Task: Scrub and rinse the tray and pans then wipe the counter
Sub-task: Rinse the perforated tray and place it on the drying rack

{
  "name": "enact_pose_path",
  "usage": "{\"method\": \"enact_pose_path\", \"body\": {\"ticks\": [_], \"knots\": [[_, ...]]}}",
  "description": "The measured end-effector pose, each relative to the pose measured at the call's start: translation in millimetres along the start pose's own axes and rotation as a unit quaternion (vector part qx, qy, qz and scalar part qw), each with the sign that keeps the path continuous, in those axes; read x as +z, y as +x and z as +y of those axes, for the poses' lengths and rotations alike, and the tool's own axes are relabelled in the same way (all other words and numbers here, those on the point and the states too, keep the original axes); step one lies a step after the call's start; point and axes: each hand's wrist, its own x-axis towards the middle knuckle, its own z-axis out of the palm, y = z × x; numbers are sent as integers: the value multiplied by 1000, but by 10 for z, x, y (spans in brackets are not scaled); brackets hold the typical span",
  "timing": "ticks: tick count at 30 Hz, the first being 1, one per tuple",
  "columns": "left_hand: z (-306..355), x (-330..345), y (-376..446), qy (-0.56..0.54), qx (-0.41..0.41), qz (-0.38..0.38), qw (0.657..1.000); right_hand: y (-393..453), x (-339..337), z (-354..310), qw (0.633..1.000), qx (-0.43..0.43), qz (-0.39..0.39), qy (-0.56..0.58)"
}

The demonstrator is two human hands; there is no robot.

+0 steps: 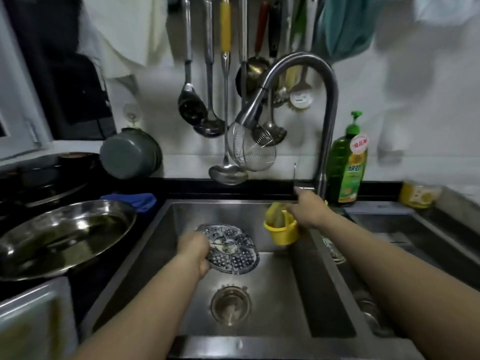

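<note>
A round perforated steamer tray (231,249), soapy and tilted, is in the steel sink (283,289). My left hand (194,252) grips the tray's left edge. My right hand (307,209) is stretched out to the tap's lever (301,188) at the base of the tall curved tap (326,118). It lies just right of a yellow holder (281,231) with a sponge (275,214) in it. Blur hides how its fingers lie. A shiny steel pan (62,235) sits on the dark counter to the left.
A grey pot (130,153) leans on the wall behind the stove. A blue cloth (135,200) lies at the sink's back-left corner. Green dish soap (348,162) stands right of the tap. Ladles and a strainer (250,149) hang above. The drain (230,305) is in front of the tray.
</note>
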Motion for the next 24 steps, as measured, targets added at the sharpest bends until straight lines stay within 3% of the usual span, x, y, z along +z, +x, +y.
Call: {"method": "enact_pose_path", "body": {"ticks": [7, 12, 20, 22, 24], "knots": [[55, 125, 584, 127, -8, -15, 992, 853, 91, -2, 991, 97, 2, 90], [155, 59, 732, 150, -15, -6, 989, 876, 196, 41, 997, 65, 26, 12], [185, 0, 520, 133, -22, -6, 991, 719, 118, -25, 998, 37, -38, -14], [134, -25, 515, 137, -25, -7, 990, 711, 92, -86, 999, 10, 31, 7], [66, -73, 509, 136, -32, -6, 990, 669, 0, -261, 982, -44, 149, 109]]}}
